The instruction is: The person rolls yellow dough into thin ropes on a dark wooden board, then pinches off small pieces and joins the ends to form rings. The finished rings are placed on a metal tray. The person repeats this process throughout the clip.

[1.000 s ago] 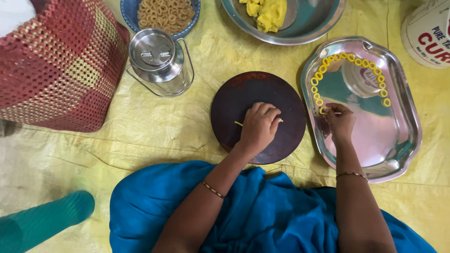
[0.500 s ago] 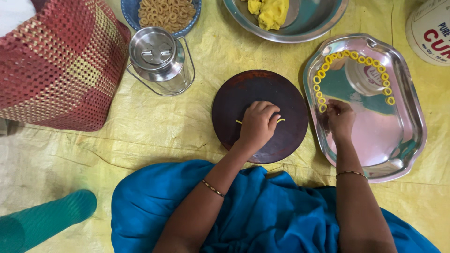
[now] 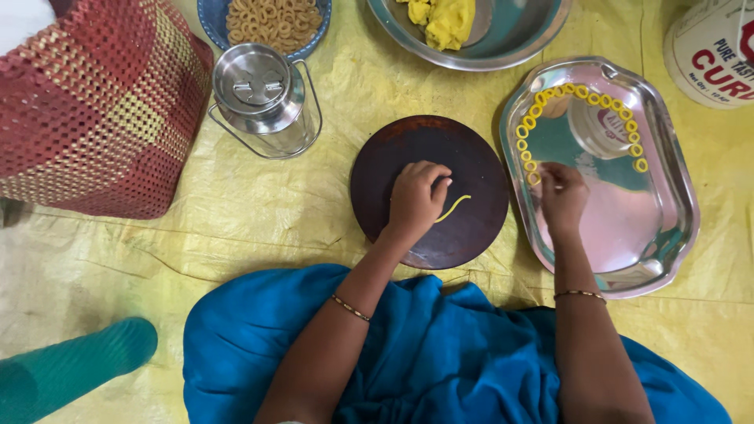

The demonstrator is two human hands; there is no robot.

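Left hand: the left hand (image 3: 416,200) lay palm-down on the round dark wooden board (image 3: 428,191), fingers curled loosely over one end of a thin yellow dough strand (image 3: 452,208), touching rather than gripping it.
Right hand: the right hand (image 3: 562,196) rested inside the oval steel tray (image 3: 667,235), fingertips pinched together at the lower end of the row of dough rings (image 3: 577,102); what lay between the fingertips could not be told.
Work done: an arc of small yellow rings stood along the tray's upper and left rim; a blue plate of browner rings (image 3: 271,22) sat at the top edge of the view.
Work left: a lump of yellow dough (image 3: 444,16) remained in the steel bowl (image 3: 503,39), most of the tray floor was bare, and the strand on the board was not yet formed into a ring.
Change from the earlier frames: the strand now showed longer and curved to the right of the left hand, where only a short tip had shown; the right hand had shifted slightly lower along the ring row.
Surroundings: a lidded steel can (image 3: 263,98), a red woven basket (image 3: 86,118) and a white tub (image 3: 711,47) stood on the yellow sheet (image 3: 236,212).
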